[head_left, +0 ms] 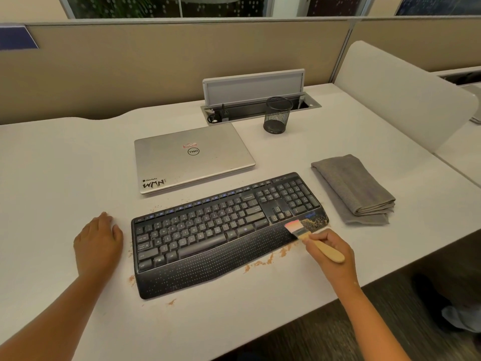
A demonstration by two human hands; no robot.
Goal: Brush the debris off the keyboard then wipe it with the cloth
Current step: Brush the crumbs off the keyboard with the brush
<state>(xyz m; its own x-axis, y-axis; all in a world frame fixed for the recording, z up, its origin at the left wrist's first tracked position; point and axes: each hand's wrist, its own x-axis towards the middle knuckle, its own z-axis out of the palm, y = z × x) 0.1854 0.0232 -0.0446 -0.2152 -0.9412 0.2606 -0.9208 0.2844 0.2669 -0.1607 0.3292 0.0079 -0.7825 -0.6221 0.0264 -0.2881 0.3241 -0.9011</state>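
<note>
On the desk, keyboard [223, 230]: lying flat near the front edge, rigid and light enough to slide; likely needs steadying.
Debris [316, 222]: sitting as loose grit on the keyboard's right corner; more is lying along the front edge.
Brush [309, 237]: soft bristles are touching the right wrist rest; best held by its stiff wooden handle.
Right hand [329, 250]: fingers are curling round the brush handle.
Left hand [97, 242]: resting flat, fingers relaxed, just left of the keyboard.
Cloth [351, 187]: lying folded right of the keyboard, soft and limp, easy to pinch anywhere.
</note>
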